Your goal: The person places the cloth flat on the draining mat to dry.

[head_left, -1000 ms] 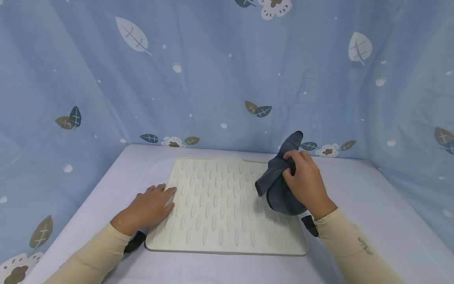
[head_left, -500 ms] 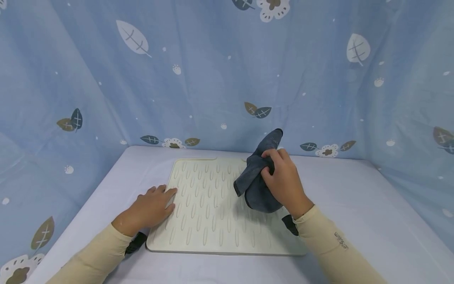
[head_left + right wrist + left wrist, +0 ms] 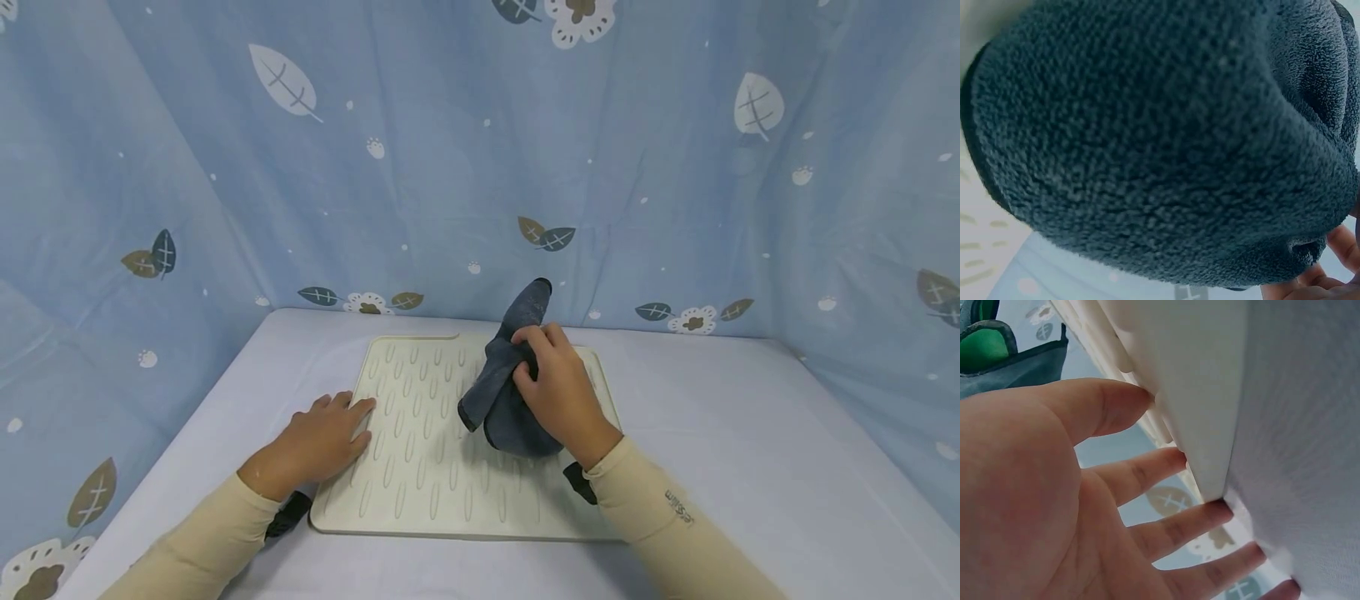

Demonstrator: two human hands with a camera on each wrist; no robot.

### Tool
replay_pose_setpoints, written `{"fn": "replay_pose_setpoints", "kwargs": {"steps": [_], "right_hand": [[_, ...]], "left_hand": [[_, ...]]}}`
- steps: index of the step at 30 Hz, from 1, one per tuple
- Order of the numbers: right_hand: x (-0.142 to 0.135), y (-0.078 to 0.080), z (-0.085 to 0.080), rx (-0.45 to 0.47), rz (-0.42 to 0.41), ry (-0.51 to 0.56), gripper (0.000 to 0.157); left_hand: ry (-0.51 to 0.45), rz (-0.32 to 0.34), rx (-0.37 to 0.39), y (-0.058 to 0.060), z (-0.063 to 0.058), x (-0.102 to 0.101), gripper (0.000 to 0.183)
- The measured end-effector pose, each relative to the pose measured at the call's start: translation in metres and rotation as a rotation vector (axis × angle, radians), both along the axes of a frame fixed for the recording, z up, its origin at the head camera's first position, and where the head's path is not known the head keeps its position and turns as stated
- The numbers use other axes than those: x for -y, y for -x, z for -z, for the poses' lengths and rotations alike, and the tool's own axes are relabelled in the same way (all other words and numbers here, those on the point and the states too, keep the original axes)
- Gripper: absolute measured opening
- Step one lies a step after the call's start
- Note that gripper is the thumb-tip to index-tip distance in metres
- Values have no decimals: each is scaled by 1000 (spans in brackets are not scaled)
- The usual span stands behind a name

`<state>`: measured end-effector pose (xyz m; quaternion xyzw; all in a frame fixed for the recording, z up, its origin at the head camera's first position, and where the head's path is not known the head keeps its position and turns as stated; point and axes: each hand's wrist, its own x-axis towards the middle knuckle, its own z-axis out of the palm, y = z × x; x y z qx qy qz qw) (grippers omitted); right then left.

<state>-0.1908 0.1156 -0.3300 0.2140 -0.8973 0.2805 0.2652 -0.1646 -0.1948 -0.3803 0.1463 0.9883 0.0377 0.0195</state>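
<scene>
A cream mat [image 3: 420, 492] with rows of raised oval ridges lies flat in the head view. My left hand [image 3: 315, 437] rests at its left edge, fingers spread. In the left wrist view the left hand's thumb and fingertips touch the side of the mat [image 3: 1200, 394]. My right hand [image 3: 558, 387] pinches a dark blue-grey cloth [image 3: 517, 417] between thumb and fingers, bunched over the right half of the mat. Fuzzy pile of the cloth [image 3: 1147, 150] fills most of the right wrist view, with the right hand's fingers [image 3: 1335, 250] at the lower right.
A white cloth-covered table [image 3: 697, 433] extends around the mat. Behind it and at both sides hangs a blue curtain [image 3: 435, 192] with leaf and flower prints. Black straps sit at both wrists, below cream sleeves [image 3: 675, 525].
My right hand has moved left over the mat with the dark cloth, from its right edge towards the middle. The left hand has stayed at the mat's left edge.
</scene>
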Motion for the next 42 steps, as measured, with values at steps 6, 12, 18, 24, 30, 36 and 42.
{"fn": "replay_pose_setpoints", "kwargs": {"steps": [6, 12, 18, 24, 30, 36, 42], "right_hand": [[9, 1, 4, -3, -29, 2, 26], [16, 2, 8, 7, -48, -26, 26], [18, 4, 15, 45, -72, -97, 25], [16, 4, 21, 150, -63, -194, 29], [12, 4, 25, 256, -64, -257, 32], [9, 4, 27, 297, -103, -326, 36], [4, -1, 30, 303, -101, -426, 48]], "left_hand": [[4, -2, -11, 0, 1, 0, 48], [20, -6, 5, 1, 3, 0, 48], [37, -1, 8, 1, 3, 0, 49], [31, 5, -10, 1, 3, -1, 48], [31, 4, -21, 0, 3, -1, 48], [17, 8, -24, 0, 4, 0, 48], [10, 2, -6, 0, 4, 0, 47]]}}
